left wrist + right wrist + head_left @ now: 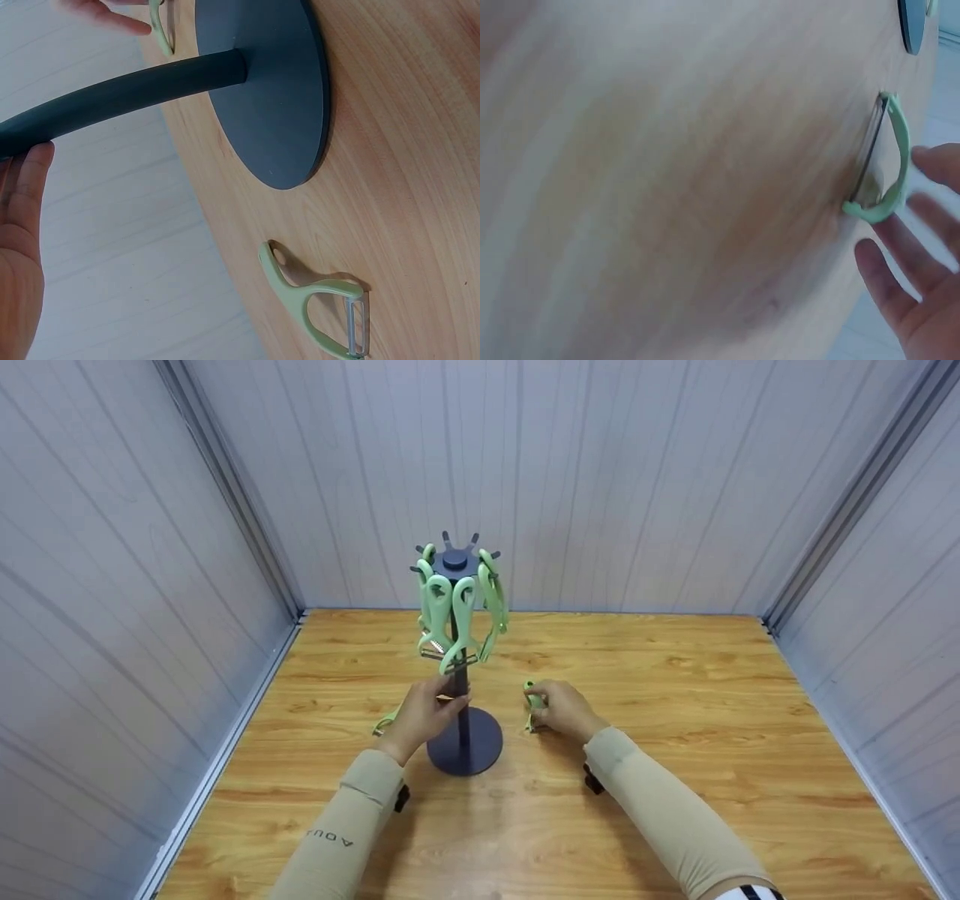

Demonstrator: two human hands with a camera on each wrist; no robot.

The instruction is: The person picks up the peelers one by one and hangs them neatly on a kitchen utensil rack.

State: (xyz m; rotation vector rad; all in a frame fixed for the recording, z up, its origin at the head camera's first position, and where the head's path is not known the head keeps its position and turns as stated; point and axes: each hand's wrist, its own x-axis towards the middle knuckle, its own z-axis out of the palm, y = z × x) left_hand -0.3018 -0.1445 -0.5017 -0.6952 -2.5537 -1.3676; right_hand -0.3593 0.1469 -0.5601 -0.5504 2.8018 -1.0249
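Note:
A dark rotary stand (pixel 465 750) with a round base stands upright; several green peelers (pixel 462 622) hang from the hooks at its top. My left hand (pixel 426 716) holds the stand's pole (pixel 150 90) below the hanging peelers, fingertips at the pole in the left wrist view. My right hand (pixel 566 709) is at a green peeler (pixel 901 150) right of the base, thumb on one side of its handle and fingers on the other. This peeler's blade end is close to the table. Another green peeler (pixel 300 300) lies on the table left of the base, partly behind my left hand in the head view.
The stand is on a wood-grain table (pixel 675 682). Pale panel walls (pixel 570 487) enclose the back and both sides. Bare hooks (pixel 474 540) show at the far side of the stand's top.

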